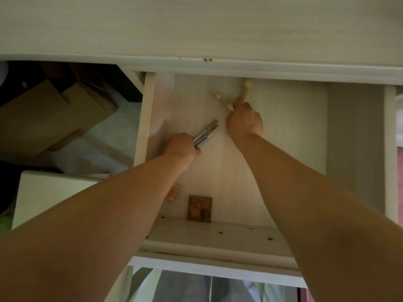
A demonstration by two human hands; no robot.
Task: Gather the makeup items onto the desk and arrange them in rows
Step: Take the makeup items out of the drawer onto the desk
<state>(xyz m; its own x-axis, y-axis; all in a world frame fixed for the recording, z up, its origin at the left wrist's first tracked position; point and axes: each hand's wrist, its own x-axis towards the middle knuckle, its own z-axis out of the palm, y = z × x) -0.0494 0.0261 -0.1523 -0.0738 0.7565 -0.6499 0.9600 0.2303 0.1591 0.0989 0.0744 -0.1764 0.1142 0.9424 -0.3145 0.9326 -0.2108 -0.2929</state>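
A pale wooden counter [196,25] fills the top of the view, and below its front edge a white drawer [218,236] is pulled out toward the person. Inside it, the left hand [182,147] is curled round a small bundle of silver-grey pencils [206,132], whose tips stick out up and to the right over the drawer floor. A little further back, the right hand [244,120] is closed on several cream-coloured sticks [231,99] with rounded caps; their ends fan out beyond the fingers toward the back of the drawer, one reaching close to the counter's edge. The two hands are near each other but apart. Near the drawer's front wall lies a square brown palette [200,208] with round pans of colour, and just left of it a small orange compact [173,192] is partly hidden under the left forearm. To the left of the drawer, down on the floor, sit a cardboard box [54,114] and a white box [50,192].
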